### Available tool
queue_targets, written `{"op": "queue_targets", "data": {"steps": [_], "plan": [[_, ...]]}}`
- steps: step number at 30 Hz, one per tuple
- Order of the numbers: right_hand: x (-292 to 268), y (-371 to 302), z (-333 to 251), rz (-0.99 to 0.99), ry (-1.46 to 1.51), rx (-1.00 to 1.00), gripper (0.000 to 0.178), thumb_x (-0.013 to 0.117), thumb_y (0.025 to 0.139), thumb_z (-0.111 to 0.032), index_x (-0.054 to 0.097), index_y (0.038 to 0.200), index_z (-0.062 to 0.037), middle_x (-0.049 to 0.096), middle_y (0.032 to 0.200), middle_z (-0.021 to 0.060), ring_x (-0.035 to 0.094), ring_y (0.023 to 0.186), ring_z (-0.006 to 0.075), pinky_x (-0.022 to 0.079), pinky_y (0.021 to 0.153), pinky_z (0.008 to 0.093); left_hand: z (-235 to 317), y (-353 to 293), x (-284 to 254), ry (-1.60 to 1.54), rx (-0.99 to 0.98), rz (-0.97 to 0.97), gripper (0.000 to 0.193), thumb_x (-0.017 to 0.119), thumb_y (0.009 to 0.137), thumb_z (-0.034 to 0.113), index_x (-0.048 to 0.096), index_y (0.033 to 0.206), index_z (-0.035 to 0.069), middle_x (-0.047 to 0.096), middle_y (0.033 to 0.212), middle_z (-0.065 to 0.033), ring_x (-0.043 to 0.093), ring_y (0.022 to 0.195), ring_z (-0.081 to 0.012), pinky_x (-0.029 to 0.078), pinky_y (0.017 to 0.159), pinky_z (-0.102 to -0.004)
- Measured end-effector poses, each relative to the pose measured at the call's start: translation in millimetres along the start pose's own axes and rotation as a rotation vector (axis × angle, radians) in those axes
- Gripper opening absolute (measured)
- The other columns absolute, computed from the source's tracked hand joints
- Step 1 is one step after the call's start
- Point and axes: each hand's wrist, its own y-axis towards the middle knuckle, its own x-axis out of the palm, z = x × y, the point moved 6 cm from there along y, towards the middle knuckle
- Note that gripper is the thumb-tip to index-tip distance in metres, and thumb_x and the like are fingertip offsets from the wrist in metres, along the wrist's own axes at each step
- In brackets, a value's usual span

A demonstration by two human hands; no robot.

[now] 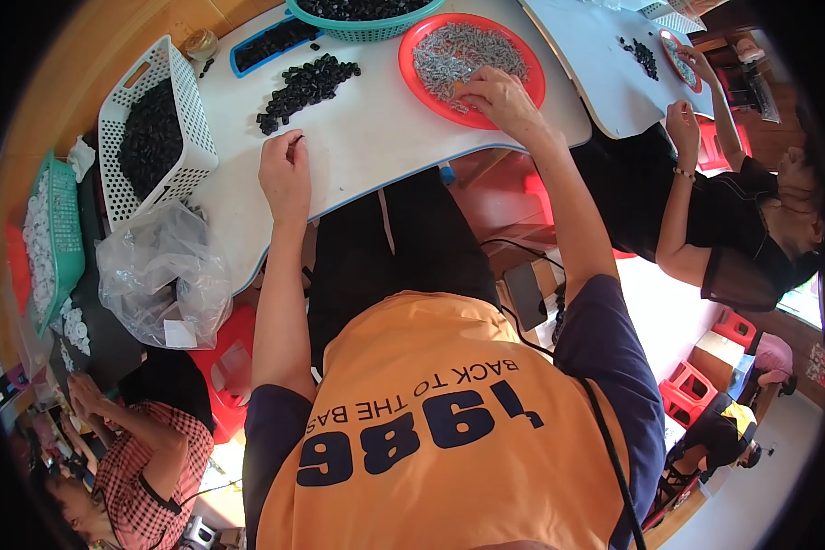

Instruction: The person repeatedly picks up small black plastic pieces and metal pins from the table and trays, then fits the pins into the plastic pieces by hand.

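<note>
A white table (pixel 357 137) with a blue edge curves around the lap of a seated person in an orange shirt (pixel 467 440) with dark blue sleeves. To that person's right, a co-worker in black (pixel 752 220) sits by a neighbouring table (pixel 614 92). At the table's left end stands a white perforated basket (pixel 191 151) filled with black pieces; a crumpled clear plastic bag (pixel 160 266) lies just below it. Along the far side are a green basket (pixel 362 30) heaped with black pieces, a red plate (pixel 406 69) toward the right, and a narrow blue tray (pixel 235 62) toward the left. In front of the tray, black pieces form a loose pile (pixel 304 92). The hands are well apart. The right hand (pixel 506 103) reaches over the plate's near rim, fingertips down at the small silvery-grey parts (pixel 467 55); whether it grips one, I cannot tell. The left hand (pixel 285 174), near the pile, is curled, thumb and finger pinching a small black piece (pixel 297 139).
</note>
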Motion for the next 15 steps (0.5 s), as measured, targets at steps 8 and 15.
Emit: {"op": "queue_targets", "data": {"steps": [8, 15], "plan": [[-8, 1, 2, 0.034, -0.073, 0.047, 0.019, 0.085, 0.110, -0.028, 0.096, 0.124, -0.0208, 0.079, 0.127, 0.0041, 0.075, 0.129, 0.0302, 0.052, 0.113, 0.0501, -8, -2, -8, -0.003, -0.008, 0.025, 0.022, 0.083, 0.112, 0.014, 0.087, 0.132, 0.005, 0.082, 0.120, -0.0105, 0.078, 0.100, -0.0235, 0.064, 0.094, -0.0384], [4, 5, -3, -0.012, -0.124, 0.045, 0.021, 0.080, 0.114, -0.028, 0.095, 0.127, -0.0225, 0.078, 0.125, 0.0052, 0.074, 0.130, 0.0302, 0.052, 0.112, 0.0518, -10, -3, -6, -0.010, -0.014, 0.047, 0.023, 0.082, 0.113, 0.013, 0.087, 0.134, 0.005, 0.082, 0.121, -0.0097, 0.078, 0.100, -0.0217, 0.064, 0.095, -0.0369]]}}
